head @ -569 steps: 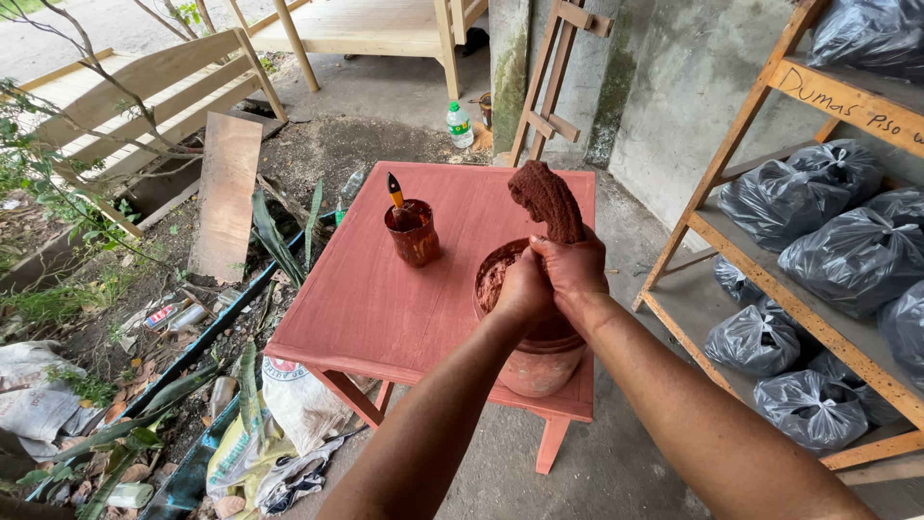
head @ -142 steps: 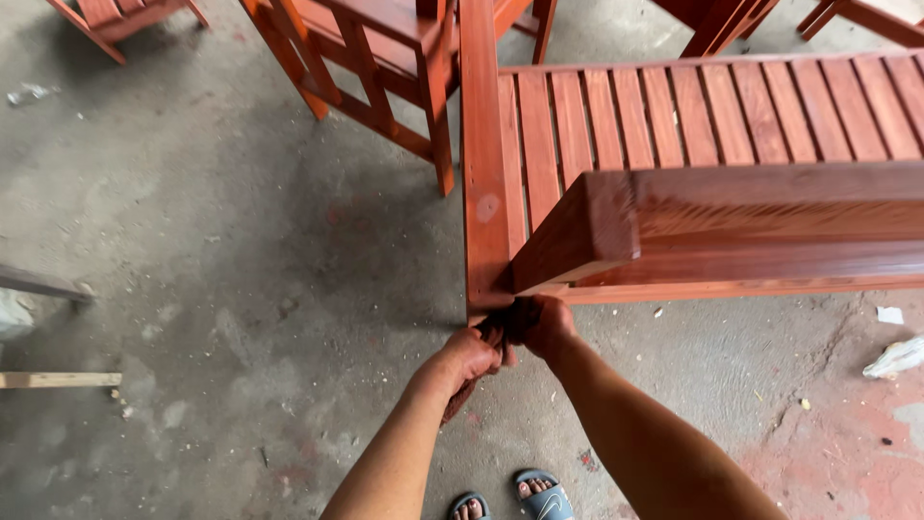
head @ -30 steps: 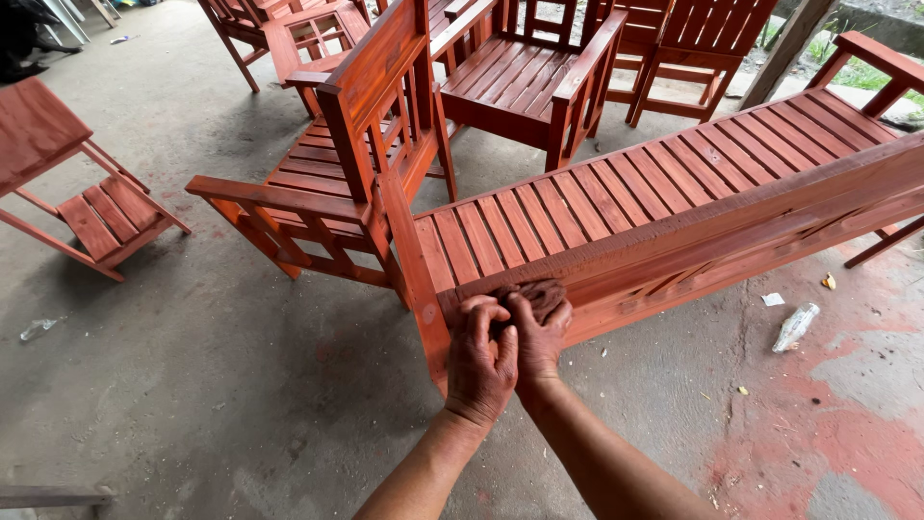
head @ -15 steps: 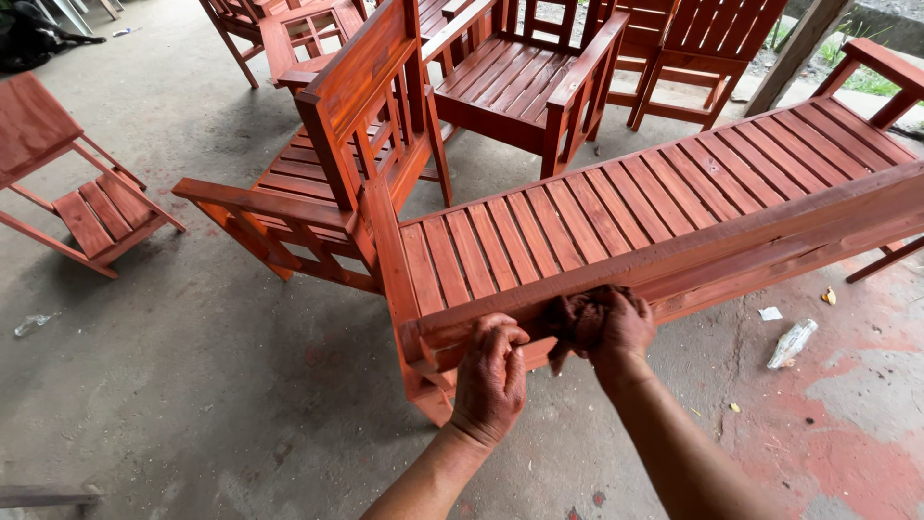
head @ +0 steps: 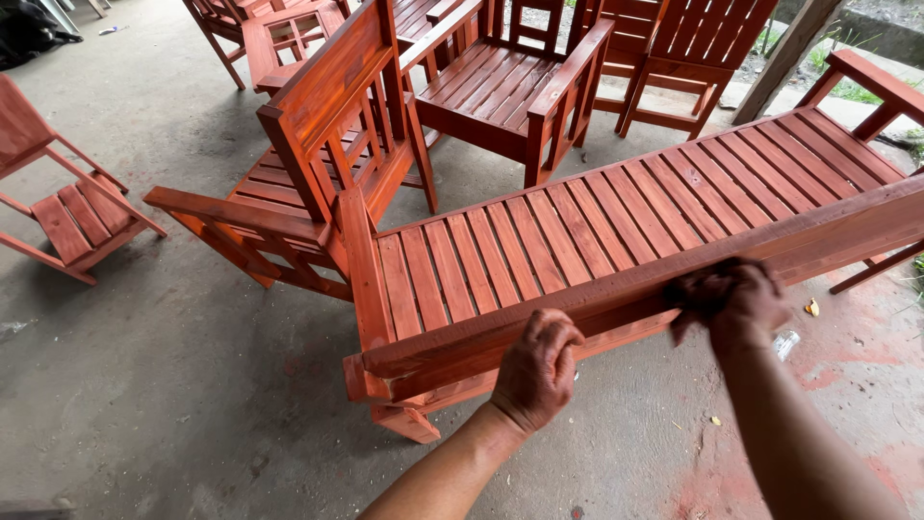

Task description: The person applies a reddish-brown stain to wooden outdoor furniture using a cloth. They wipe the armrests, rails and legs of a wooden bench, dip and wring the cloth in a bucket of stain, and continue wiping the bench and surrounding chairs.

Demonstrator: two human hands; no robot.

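One long slatted bench (head: pixel 616 231), stained red-brown, lies just ahead of the two hands, with its top rail (head: pixel 616 299) nearest to them. The left hand (head: pixel 535 371) has its grip clamped on that rail near the bench's left end, fingers curled over the upper edge. The right hand (head: pixel 736 300) sits further right on the same rail; its grip is closed on the rail as well, and whether something is bunched under the palm cannot be told because the hand is blurred. Both hands are smeared with dark red stain. Between the two grips runs a bare stretch of rail.

Beyond the grips, past the bench seat, stand at least three armchairs of the same red wood: one (head: pixel 337 144) touching the bench's left end, one (head: pixel 510 87) straight ahead of the left hand, and one (head: pixel 693 58) further back toward the right. Well to the left of the left grip sits one small folding chair (head: pixel 58 202). All of it rests on a grey concrete floor (head: pixel 173 385), which shows red smears below the right hand. One grey post (head: pixel 789 58) rises far ahead of the right grip.
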